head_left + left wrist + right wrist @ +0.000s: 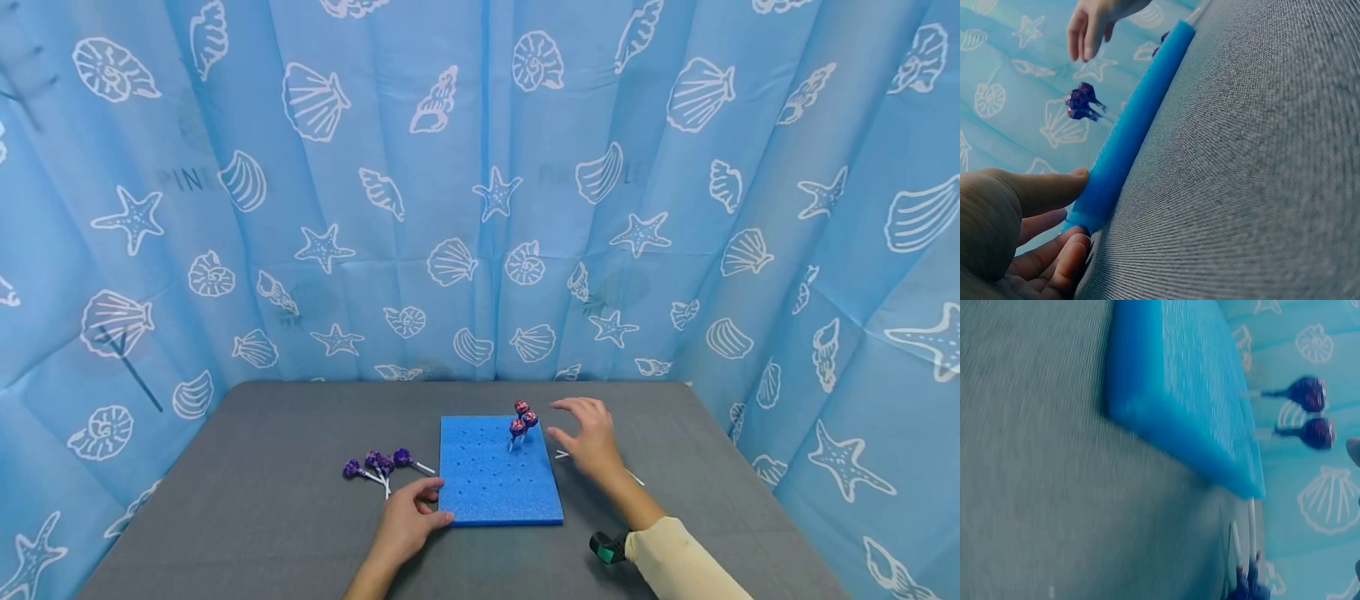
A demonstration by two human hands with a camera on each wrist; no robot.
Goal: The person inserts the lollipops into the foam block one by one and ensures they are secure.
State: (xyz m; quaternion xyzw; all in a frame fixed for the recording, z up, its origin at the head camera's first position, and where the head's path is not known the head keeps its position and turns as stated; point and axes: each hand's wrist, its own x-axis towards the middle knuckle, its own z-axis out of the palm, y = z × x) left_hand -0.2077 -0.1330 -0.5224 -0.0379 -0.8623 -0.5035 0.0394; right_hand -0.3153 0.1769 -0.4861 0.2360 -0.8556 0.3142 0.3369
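Cream sleeve (678, 557) up close, then the blue foam board (491, 496), probably light, squishy; my left hand (407, 521) pinches its near-left corner. My right hand (592, 439) is spread, empty, beside lollipops (517, 427) standing far-right; likely light, slick up top, so I'd grab the sticks (512, 447).

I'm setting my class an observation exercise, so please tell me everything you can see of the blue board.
The blue board is a thick rectangular slab with a slightly grainy, foam-like look. Small holes dot its top face in rough rows. It lies flat on the grey table. Near its far right corner, three wrapped lollipops stand in it on white sticks. The person's left hand holds its near left corner; the right hand is apart from it, to its right.
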